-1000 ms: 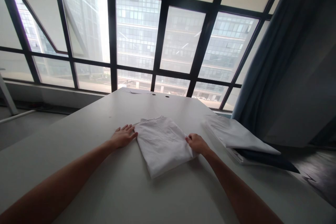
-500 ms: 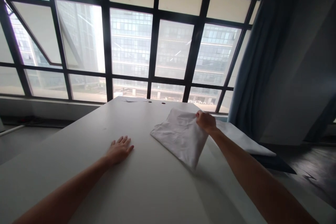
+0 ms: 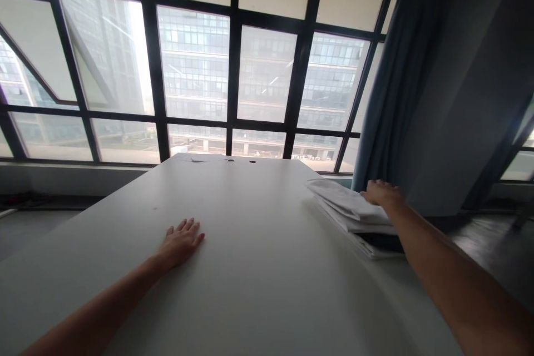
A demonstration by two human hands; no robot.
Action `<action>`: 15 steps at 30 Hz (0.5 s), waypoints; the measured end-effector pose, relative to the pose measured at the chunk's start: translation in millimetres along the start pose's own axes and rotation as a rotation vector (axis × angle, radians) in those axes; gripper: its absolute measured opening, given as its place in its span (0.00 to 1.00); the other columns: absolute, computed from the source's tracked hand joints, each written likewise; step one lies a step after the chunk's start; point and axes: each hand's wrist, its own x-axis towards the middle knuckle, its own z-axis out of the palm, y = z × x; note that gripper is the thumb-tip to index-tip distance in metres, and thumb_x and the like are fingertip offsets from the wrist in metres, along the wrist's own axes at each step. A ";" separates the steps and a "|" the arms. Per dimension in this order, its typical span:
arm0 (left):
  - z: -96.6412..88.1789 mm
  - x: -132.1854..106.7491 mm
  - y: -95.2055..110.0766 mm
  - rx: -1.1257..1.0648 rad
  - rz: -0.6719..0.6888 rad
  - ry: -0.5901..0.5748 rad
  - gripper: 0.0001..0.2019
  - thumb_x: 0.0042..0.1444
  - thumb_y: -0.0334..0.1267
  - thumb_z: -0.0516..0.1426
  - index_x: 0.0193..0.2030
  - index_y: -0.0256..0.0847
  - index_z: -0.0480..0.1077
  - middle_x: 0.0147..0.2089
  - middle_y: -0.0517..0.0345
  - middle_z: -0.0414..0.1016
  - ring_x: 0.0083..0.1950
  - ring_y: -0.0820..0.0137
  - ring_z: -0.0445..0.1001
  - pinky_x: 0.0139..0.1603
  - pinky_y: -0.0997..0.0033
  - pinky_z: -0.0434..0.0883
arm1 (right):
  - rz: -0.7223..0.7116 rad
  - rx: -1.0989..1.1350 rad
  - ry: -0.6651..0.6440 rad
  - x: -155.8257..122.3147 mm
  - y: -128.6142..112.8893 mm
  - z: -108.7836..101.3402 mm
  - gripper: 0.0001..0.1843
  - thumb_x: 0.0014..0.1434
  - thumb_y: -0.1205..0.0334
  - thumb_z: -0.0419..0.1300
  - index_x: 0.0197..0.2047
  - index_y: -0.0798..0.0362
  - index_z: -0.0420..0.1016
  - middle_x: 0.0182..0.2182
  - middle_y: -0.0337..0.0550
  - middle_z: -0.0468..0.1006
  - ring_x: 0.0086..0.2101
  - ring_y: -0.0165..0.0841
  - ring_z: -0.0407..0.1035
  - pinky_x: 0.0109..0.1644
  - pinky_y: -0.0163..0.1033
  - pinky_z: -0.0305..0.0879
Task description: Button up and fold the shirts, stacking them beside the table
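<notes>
My left hand [image 3: 181, 242] lies flat on the white table [image 3: 250, 267], fingers spread, with nothing in it. At the right, a folded white cloth [image 3: 346, 197] rests on top of a stack of folded fabric. Below it are more white layers [image 3: 346, 228] and a dark folded cloth [image 3: 381, 241]. My right hand [image 3: 381, 193] is at the far right edge of the top cloth, palm down, its thumb apart from the fingers. No cloth hangs from it. My right forearm hides the right end of the stack.
A thin white sheet [image 3: 198, 159] lies at the table's far end, near two dark round holes [image 3: 242, 161]. Behind the table stands a large black-framed window [image 3: 233, 67]. A blue-grey curtain [image 3: 384, 105] hangs beyond the stack.
My right hand has carried the white cloth rightward from above the table and laid it on the stack. The left hand stays flat on the table. The view has turned slightly right.
</notes>
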 end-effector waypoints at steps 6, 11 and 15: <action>4.4 5.6 13.6 0.008 -0.065 -0.017 0.33 0.67 0.49 0.36 0.72 0.30 0.51 0.74 0.36 0.41 0.74 0.47 0.43 0.67 0.40 0.50 | -0.412 -0.119 -0.264 -100.7 -111.1 77.3 0.27 0.67 0.54 0.53 0.64 0.59 0.64 0.64 0.59 0.63 0.63 0.44 0.56 0.67 0.50 0.46; -24.6 20.6 39.8 -0.080 0.013 -0.100 0.33 0.67 0.47 0.37 0.71 0.23 0.49 0.73 0.35 0.44 0.74 0.56 0.45 0.70 0.55 0.51 | -0.670 0.065 -0.437 -167.8 -204.6 102.0 0.34 0.66 0.46 0.50 0.68 0.60 0.60 0.66 0.56 0.60 0.65 0.44 0.53 0.68 0.46 0.45; -62.8 41.5 71.1 -0.156 0.154 0.104 0.32 0.69 0.44 0.34 0.72 0.20 0.45 0.74 0.37 0.43 0.75 0.62 0.43 0.71 0.62 0.49 | -0.636 0.134 -0.413 -171.5 -252.8 112.5 0.35 0.67 0.47 0.46 0.69 0.63 0.57 0.68 0.59 0.56 0.67 0.43 0.49 0.69 0.47 0.43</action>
